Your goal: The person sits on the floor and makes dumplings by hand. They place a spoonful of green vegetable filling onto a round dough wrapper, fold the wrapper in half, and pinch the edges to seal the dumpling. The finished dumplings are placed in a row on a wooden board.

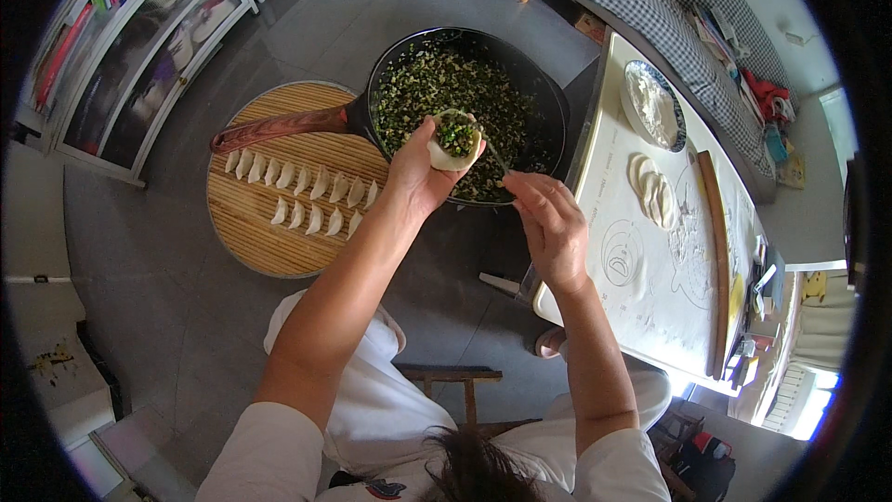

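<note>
**Filling a dumpling wrapper over the pan**

The left hand (423, 167) is cupping a round dumpling wrapper (452, 141), its fingers curled under the dough and grasping it like a small bowl; a mound of chopped green filling is sitting in the middle. The right hand (548, 223) is pinching a thin utensil (492, 156), the fingers clenched on its handle while its tip is reaching to the wrapper's edge. By the look of it, the filling step is under way; the next move would call for freeing the right fingers and folding the dough shut without spilling.

Just beyond the fingertips, the black pan (548, 93) of green filling is resting, its brown handle pointing away to the left. Left of the left hand, rows of finished dumplings (302, 188) are lying on a round bamboo tray (269, 251). Right of the right hand, the white worktop (650, 288) is carrying spare wrappers (650, 188), a bowl of flour (653, 104) and a rolling pin (717, 251). No package or label is showing clearly near the fingers; far left, coloured book spines are standing in a white cabinet (139, 56).
</note>
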`<state>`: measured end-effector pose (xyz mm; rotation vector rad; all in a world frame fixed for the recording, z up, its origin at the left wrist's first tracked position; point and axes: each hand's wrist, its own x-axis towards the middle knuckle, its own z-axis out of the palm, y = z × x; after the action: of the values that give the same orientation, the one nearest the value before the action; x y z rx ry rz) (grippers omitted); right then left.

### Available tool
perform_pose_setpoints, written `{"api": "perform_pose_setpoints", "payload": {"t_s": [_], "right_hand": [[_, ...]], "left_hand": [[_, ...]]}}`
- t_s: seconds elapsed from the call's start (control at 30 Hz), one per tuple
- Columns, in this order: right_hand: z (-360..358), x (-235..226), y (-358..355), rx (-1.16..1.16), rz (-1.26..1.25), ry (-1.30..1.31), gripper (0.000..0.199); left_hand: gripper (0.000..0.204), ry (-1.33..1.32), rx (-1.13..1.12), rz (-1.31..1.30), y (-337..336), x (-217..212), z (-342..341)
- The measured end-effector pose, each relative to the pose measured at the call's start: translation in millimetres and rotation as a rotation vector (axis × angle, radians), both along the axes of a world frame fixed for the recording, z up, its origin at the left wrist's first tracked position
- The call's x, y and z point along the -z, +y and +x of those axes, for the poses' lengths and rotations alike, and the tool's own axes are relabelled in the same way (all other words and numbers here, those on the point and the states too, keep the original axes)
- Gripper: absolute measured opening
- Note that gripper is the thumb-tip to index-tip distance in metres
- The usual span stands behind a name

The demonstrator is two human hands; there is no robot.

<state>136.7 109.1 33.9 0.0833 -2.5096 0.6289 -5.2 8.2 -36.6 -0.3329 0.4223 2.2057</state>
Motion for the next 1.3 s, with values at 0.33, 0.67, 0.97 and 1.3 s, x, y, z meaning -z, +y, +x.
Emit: {"api": "perform_pose_setpoints", "payload": {"t_s": [0.33, 0.67, 0.97, 1.3], "right_hand": [[-2, 0, 4, 0.014, 0.023, 0.054, 0.026], [-2, -1, 2, 0.016, -0.013, 0.042, 0.023], [-1, -4, 2, -0.006, -0.026, 0.076, 0.024], [9, 3, -23, 0.121, -0.078, 0.081, 0.021]], "left_hand": [[0.037, 0.016, 0.004, 0.033, -2, -7, 3], [0.040, -0.001, 0.016, 0.045, -1, 2, 0], [0.033, 0.016, -0.002, 0.035, -2, -4, 1], [0.030, 0.088, -0.155, 0.070, -1, -1, -1]]}}
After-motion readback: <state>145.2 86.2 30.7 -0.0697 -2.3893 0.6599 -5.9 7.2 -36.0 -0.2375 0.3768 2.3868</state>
